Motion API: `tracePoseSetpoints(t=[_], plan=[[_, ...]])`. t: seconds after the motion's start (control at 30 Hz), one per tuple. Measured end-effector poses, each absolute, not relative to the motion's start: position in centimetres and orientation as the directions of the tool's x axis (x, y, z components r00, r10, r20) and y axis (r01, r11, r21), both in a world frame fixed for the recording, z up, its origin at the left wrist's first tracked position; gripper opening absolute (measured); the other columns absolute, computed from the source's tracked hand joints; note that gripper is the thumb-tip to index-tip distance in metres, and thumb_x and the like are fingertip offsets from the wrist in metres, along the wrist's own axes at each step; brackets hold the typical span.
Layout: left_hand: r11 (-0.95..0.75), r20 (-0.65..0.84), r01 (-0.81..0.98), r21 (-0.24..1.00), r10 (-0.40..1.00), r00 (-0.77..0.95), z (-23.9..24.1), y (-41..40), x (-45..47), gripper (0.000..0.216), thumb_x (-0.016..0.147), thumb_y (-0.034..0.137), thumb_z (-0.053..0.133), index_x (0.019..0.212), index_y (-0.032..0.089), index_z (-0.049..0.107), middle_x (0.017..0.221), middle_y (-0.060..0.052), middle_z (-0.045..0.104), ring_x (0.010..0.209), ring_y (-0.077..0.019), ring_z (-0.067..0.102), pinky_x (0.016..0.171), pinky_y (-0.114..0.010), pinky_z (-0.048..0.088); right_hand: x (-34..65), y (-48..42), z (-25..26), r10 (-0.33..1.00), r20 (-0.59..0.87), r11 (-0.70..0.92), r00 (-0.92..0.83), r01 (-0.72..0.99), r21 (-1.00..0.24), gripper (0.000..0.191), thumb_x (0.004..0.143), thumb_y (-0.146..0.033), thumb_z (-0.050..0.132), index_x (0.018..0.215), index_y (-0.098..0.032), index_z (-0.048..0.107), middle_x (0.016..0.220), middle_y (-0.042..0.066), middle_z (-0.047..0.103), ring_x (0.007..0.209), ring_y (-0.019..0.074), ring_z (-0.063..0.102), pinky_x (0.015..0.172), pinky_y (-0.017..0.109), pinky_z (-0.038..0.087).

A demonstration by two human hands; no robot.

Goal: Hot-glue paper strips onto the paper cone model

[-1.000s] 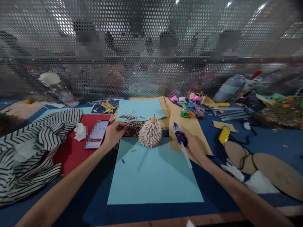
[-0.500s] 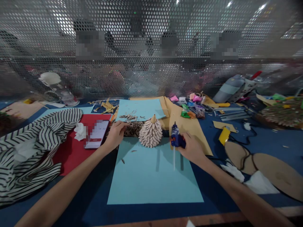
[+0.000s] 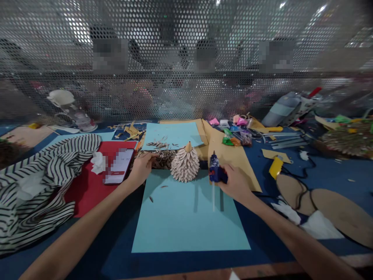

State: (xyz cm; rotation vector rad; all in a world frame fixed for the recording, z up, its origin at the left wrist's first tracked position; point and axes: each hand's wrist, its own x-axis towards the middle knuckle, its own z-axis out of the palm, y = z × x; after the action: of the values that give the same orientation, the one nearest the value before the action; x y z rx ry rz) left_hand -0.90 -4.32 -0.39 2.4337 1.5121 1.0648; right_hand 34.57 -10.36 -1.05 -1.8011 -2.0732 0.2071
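A small cone [image 3: 185, 165] covered in pale overlapping seed-like scales stands upright on the light blue sheet [image 3: 189, 221], with a bare tan tip. To its left, my left hand [image 3: 142, 167] is at the edge of a pile of dark, thin husk-like pieces [image 3: 164, 160]. Its thumb and fingers are pinched together, and whatever lies between them is too small to make out. My right hand [image 3: 234, 181] is closed round a blue hot glue gun [image 3: 215, 173], nozzle pointing away from me. A clear glue stick [image 3: 213, 198] sticks out of its back end. The gun is right of the cone, apart from it.
On the left lie a phone [image 3: 119, 165], red paper [image 3: 87, 190] and striped cloth [image 3: 37, 186]. Coloured packets [image 3: 236, 134] and a bottle [image 3: 282, 109] sit at the back right. Cardboard discs [image 3: 340, 210] and a black cord [image 3: 303, 175] lie on the right. A perforated metal screen [image 3: 175, 85] stands behind.
My left hand has shifted slightly left and down at the husk pile. The glue gun in my right hand has moved a touch left. The cone stands where it was.
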Motion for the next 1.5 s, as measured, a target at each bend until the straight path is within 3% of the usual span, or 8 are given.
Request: tracePoseSetpoints(t=[0.2,0.8,1.1,1.27,1.5], plan=[[-0.507,0.518,0.767,0.393,0.811,0.271,-0.2,-4.5,-0.7,0.030,0.077,0.006,0.034,0.075,0.015,0.062,0.086,-0.009,0.069,0.078,-0.0169,0.064,0.067,-0.025,0.049,34.6,-10.3,-1.1,0.976,0.190,0.168,-0.106,0.921,-0.351,0.033,0.069,-0.024,0.061,0.100,-0.018,0.052,0.094,0.008,0.059,0.081,0.0226,0.057,0.063,0.028,0.040],[-0.445,0.469,0.793,0.415,0.852,0.233,-0.5,-4.3,-0.9,0.032,0.072,0.006,0.038,0.078,0.017,0.067,0.080,-0.006,0.070,0.075,-0.0180,0.065,0.067,-0.026,0.052,34.5,-10.3,-0.9,0.982,0.165,0.148,-0.091,0.916,-0.372,0.035,0.069,-0.024,0.063,0.102,-0.018,0.053,0.096,0.008,0.061,0.082,0.0231,0.058,0.062,0.028,0.039],[-0.630,0.524,0.748,0.211,0.718,0.458,-1.4,-4.5,-0.1,0.027,0.087,0.019,0.047,0.104,0.019,0.067,0.109,-0.011,0.062,0.105,-0.0252,0.054,0.089,-0.041,0.046,34.5,-10.3,-1.0,0.979,0.178,0.157,-0.098,0.921,-0.356,0.035,0.068,-0.023,0.062,0.101,-0.018,0.053,0.096,0.008,0.061,0.082,0.0232,0.058,0.064,0.029,0.040],[-0.666,0.433,0.736,0.123,0.703,0.564,-0.8,-5.2,0.6,0.024,0.088,0.024,0.050,0.102,0.024,0.069,0.109,-0.008,0.062,0.108,-0.0272,0.051,0.092,-0.045,0.041,34.6,-10.3,-1.0,0.981,0.168,0.155,-0.100,0.921,-0.359,0.031,0.070,-0.023,0.061,0.100,-0.018,0.053,0.096,0.008,0.062,0.084,0.0233,0.059,0.066,0.029,0.040],[-0.692,0.395,0.717,0.088,0.685,0.612,-0.4,-5.0,0.9,0.020,0.084,0.019,0.055,0.093,0.026,0.071,0.100,-0.007,0.065,0.101,-0.0267,0.054,0.083,-0.043,0.043,34.4,-10.4,-0.8,0.982,0.165,0.149,-0.096,0.926,-0.348,0.032,0.071,-0.027,0.062,0.100,-0.019,0.052,0.095,0.008,0.062,0.083,0.0244,0.059,0.063,0.029,0.040]])
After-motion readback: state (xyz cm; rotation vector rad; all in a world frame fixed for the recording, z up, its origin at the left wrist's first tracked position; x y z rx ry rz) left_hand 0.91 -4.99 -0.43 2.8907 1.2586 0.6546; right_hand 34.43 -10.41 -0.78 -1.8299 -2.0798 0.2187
